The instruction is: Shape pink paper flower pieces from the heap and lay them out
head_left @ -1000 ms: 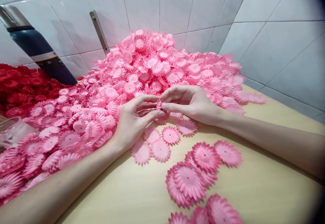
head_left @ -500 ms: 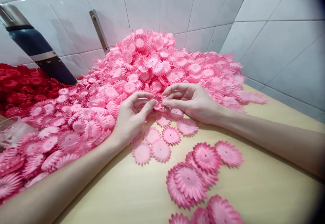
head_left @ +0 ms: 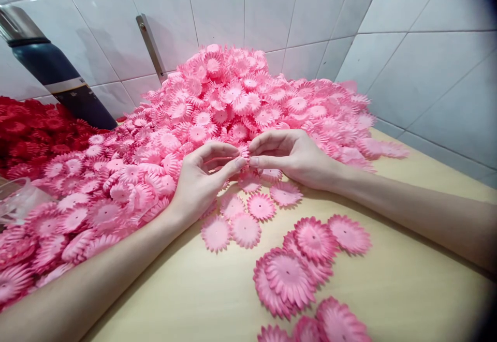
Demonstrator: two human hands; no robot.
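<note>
My left hand [head_left: 212, 176] and my right hand [head_left: 293, 155] meet at the front of a big heap of pink petal discs [head_left: 229, 96]. Between their fingertips is a small pink petal disc [head_left: 244, 152], pinched from both sides and mostly covered by the fingers. Just below the hands, several loose discs lie on the table, among them a darker-edged pink one [head_left: 261, 206]. Nearer to me, larger deep-pink petal discs [head_left: 289, 276] lie partly overlapped.
A dark blue bottle [head_left: 58, 70] leans at the left behind a pile of red petal discs [head_left: 34, 135]. A clear plastic cup [head_left: 17, 199] lies at the left edge. A tiled wall [head_left: 272, 11] and a metal strip [head_left: 150, 47] stand behind the pale table [head_left: 174, 295].
My fingertips have come closer together, the left thumb moving right. The disc between them has turned and now shows less of its face. The rest has stayed put.
</note>
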